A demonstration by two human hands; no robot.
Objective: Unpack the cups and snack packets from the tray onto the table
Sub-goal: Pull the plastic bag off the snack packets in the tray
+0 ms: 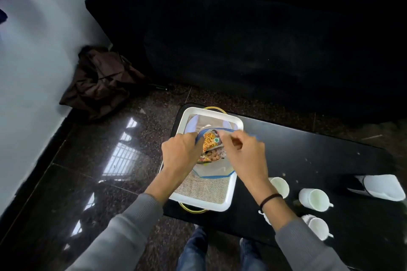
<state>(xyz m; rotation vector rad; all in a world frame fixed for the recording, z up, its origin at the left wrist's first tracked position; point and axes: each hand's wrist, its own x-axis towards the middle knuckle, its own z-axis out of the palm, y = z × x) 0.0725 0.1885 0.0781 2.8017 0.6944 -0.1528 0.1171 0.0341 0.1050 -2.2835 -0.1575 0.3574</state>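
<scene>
A white tray (231, 191) with gold handles stands on the left end of a black table (308, 156). In it lies a clear plastic bag with blue edges (217, 170) holding snack packets (211, 142). My left hand (180, 154) grips the bag's left rim. My right hand (242, 152) pinches the bag's blue top edge on the right, over the packets. A white cup (206, 127) shows at the tray's far end behind the bag. Three white cups (312, 199) stand on the table to the right of the tray.
A white object with a dark band (383, 187) lies on its side at the table's right. A brown bag (101, 81) sits on the glossy floor by the wall. A dark sofa fills the background. My knees are below the table's near edge.
</scene>
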